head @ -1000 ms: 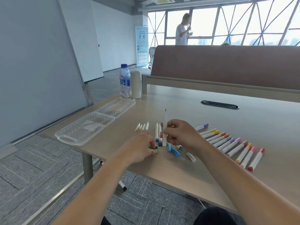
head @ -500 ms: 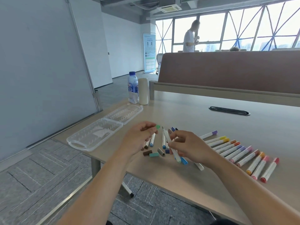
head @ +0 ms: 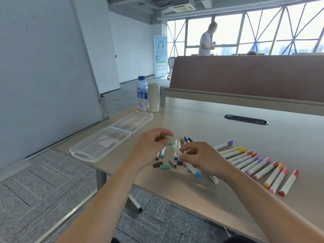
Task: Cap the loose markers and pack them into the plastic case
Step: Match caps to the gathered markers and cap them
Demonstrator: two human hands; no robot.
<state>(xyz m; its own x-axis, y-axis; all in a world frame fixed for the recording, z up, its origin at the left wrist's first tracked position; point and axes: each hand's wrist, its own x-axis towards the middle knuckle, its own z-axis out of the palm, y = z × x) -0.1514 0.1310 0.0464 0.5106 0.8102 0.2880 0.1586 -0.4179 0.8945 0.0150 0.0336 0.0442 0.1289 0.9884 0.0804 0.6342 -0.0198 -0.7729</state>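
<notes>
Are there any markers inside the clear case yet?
No, the open case has no markers in it; the markers lie out on the table.

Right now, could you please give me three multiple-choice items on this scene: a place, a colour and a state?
1. Where does the clear plastic case lie on the pale wooden table? A) left of the left hand B) at the table's right end C) under the table
2. What colour is the small cap that the left hand pinches? A) red B) green C) black
3. How is the case? A) shut B) open, both halves flat C) standing on edge
Answers: A, it sits by the table's left edge; B, the green cap meets the white marker held by the right hand; B, both insides face up.
</notes>
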